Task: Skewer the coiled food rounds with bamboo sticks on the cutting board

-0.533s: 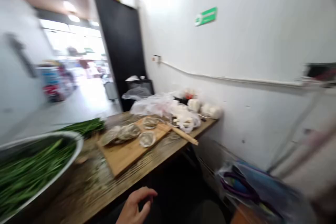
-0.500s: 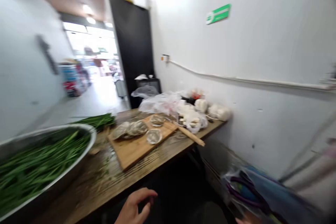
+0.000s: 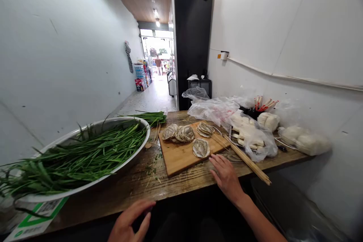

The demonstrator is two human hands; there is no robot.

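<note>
My right hand (image 3: 226, 174) reaches over the table's front edge, fingers stretched out and nothing in them. Its fingertips are at the near right corner of the wooden cutting board (image 3: 181, 162), just below a flat, round, grey-brown piece (image 3: 201, 148). Similar thin pieces lie further back on the board in an overlapping pile (image 3: 183, 133) and a small stack (image 3: 205, 129). Right of the hand, a bundle of bamboo skewers (image 3: 249, 162) juts past the table edge. My left hand (image 3: 132, 221) hangs empty before the edge, fingers curved and thumb apart.
A large metal basin (image 3: 148, 130) heaped with green chives (image 3: 107, 155) fills the table's left side. More greens (image 3: 154, 117) lie behind it. Plastic bags (image 3: 215, 109), a bag of white pieces (image 3: 249, 132) and red-tipped sticks (image 3: 265, 104) crowd the right, by the wall.
The view has turned left and steadied. My right hand has come from the low right, near a bag with purple loops, up to the cutting board. My left hand stays low and empty.
</note>
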